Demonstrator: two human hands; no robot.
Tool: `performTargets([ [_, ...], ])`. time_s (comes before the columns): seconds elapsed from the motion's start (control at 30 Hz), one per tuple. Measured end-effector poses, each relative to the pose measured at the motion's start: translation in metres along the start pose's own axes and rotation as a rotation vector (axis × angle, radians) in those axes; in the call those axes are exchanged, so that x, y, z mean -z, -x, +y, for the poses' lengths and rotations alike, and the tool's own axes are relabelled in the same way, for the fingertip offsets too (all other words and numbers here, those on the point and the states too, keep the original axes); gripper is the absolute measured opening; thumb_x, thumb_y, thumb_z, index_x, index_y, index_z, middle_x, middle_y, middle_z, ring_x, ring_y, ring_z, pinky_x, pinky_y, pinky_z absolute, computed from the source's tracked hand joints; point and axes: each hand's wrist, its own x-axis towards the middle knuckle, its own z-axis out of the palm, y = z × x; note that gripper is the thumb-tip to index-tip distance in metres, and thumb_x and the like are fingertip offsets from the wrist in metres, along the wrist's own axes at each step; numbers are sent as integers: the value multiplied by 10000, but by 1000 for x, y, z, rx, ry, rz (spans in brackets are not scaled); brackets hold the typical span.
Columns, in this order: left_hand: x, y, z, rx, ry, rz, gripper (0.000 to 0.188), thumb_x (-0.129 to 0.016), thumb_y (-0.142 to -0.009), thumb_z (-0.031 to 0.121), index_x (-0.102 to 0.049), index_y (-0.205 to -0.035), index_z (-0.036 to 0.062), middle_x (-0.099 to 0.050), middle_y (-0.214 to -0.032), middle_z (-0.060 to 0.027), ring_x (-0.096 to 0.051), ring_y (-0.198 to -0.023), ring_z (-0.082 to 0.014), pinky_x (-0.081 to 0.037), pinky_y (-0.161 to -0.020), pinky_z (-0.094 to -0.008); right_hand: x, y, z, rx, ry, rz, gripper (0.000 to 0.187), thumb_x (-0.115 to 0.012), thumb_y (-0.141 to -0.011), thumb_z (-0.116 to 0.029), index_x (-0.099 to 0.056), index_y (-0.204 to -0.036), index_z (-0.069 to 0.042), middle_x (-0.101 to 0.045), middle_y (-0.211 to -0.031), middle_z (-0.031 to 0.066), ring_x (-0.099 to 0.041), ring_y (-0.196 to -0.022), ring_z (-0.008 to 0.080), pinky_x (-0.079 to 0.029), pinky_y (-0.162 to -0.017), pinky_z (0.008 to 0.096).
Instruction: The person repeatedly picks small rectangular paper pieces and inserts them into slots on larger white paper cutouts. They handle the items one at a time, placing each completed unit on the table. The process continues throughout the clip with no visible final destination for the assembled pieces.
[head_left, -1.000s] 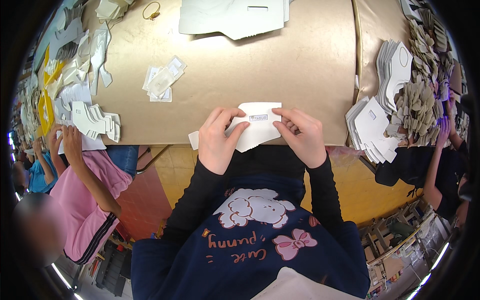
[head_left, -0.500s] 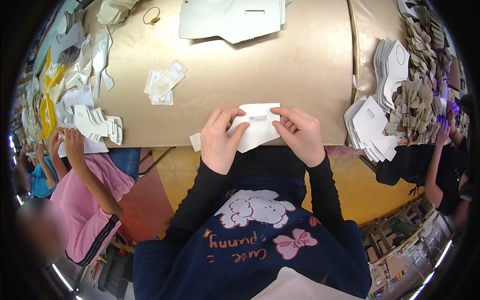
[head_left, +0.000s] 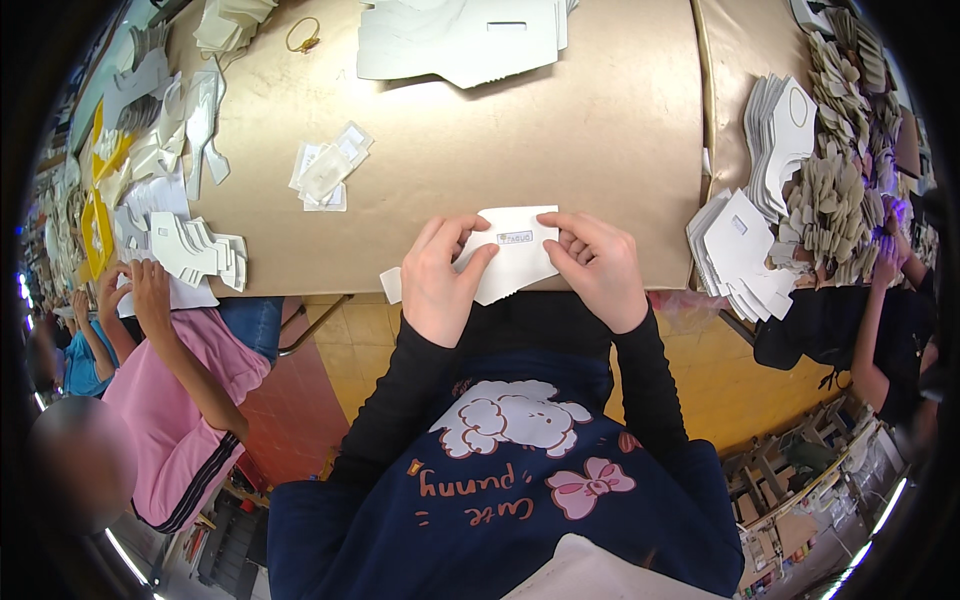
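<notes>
Both my hands hold a white flat cut piece (head_left: pixel 508 272) with a jagged lower edge, at the near edge of the table. A small rectangular printed label (head_left: pixel 515 238) lies on its upper part. My left hand (head_left: pixel 440 280) pinches the piece's left side between thumb and fingers. At the upper right corner, the thumb and forefinger of my right hand (head_left: pixel 603 268) grip it, close beside the label. A pale end of the piece (head_left: pixel 391 284) pokes out left of my left hand. What lies under my curled fingers is hidden.
Ahead lies a stack of large white pieces (head_left: pixel 450 50). Small translucent patches (head_left: pixel 328 172) and a thin yellow loop (head_left: pixel 303 38) are at left-centre. White stacks (head_left: pixel 740 245) stand right. A person in a pink shirt (head_left: pixel 190 390) works at left; another person's hand (head_left: pixel 886 262) shows at right.
</notes>
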Motion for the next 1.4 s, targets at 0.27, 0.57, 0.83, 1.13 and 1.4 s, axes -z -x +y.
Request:
performTargets([
  [0.27, -2, 0, 1, 1, -17, 11, 215, -754, -825, 79, -685, -1027, 55, -592, -862, -87, -610, -763, -240, -504, -699, -344, 0, -1, -1, 12, 29, -21, 295, -684, -806, 57, -728, -1088, -16, -535, -701, 27, -469, -557, 78, -406, -524, 230],
  [0.57, -12, 11, 3, -120, -282, 136, 207, -748, -840, 100, -709, -1043, 115, -579, -1157, -116, -564, -1062, -324, -460, -878, -409, 0, -2, 0, 0, 24, -32, 297, -676, -809, 49, -727, -1095, -17, -544, -711, 30, -488, -566, 80, -419, -532, 232],
  [0.83, -13, 13, -9, -223, -363, 203, 213, -790, -797, 174, -730, -1001, 177, -386, -1528, -109, -264, -1443, -400, -202, -1136, -520, -4, -3, -1, -10, 72, 15, 256, -728, -815, -8, -735, -1070, -30, -518, -635, 26, -472, -527, 93, -398, -513, 248],
  [1.13, -11, 9, -10, -143, -247, 151, 233, -804, -774, 199, -723, -991, 182, -350, -1549, -109, -214, -1462, -412, -155, -1156, -520, -3, -5, -6, -71, 117, -22, 233, -740, -823, -62, -741, -1056, -46, -459, -560, 28, -430, -480, 109, -349, -486, 281],
  [1.4, -12, 9, -7, -157, -268, 160, 254, -799, -781, 199, -713, -1020, 189, -345, -1551, -119, -205, -1465, -421, -164, -1158, -518, 1, -8, -7, -48, 145, -79, 266, -715, -843, -88, -759, -1103, -125, -525, -594, 73, -496, -495, 175, -400, -507, 324],
])
